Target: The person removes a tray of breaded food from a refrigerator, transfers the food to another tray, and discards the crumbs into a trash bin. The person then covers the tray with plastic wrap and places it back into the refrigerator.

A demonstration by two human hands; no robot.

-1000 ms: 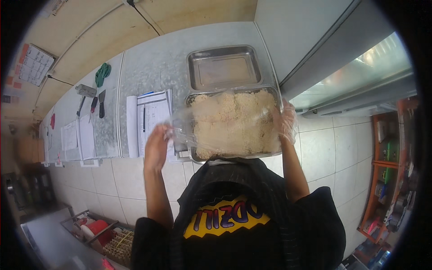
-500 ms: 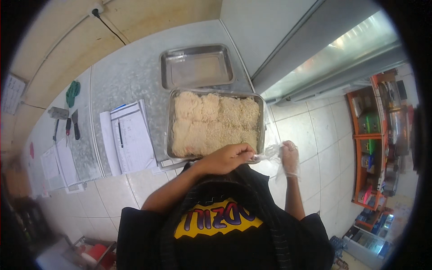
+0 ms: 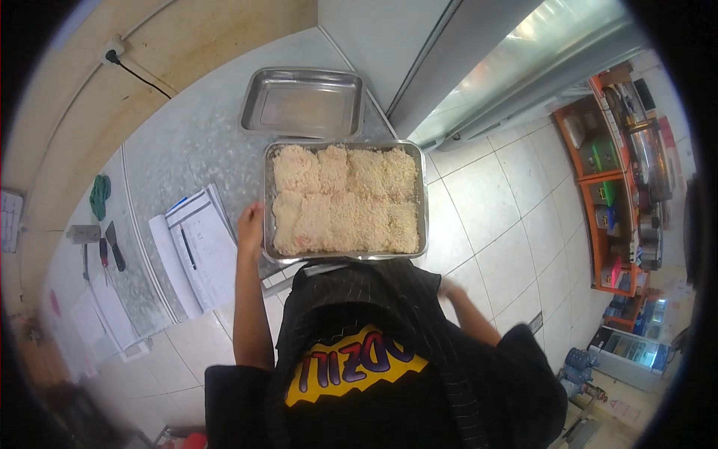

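A steel tray [image 3: 426, 198] full of breaded, crumb-coated pieces [image 3: 344, 198] in two rows lies in front of me, close to the counter's near edge. My left hand [image 3: 252, 227] is at the tray's left side, bare, with its fingers closed at the rim. Low at my right side, beside my dark striped apron [image 3: 351, 288], is my right hand [image 3: 450, 290]. It looks bare, and it is blurred and partly behind the apron, so its fingers do not show clearly. No plastic glove is visible now.
An empty steel tray [image 3: 303, 105] stands just behind the full one. To the left are an open notebook [image 3: 196, 251] with a pen, a scraper [image 3: 115, 245], a screwdriver [image 3: 103, 254] and a green cord [image 3: 99, 196]. A large steel-coloured appliance [image 3: 479, 82] rises at the back right.
My hands have parted. The right hand, earlier in a clear plastic glove, has dropped to my side and looks bare. The left hand has moved from the tray's front to its left rim.
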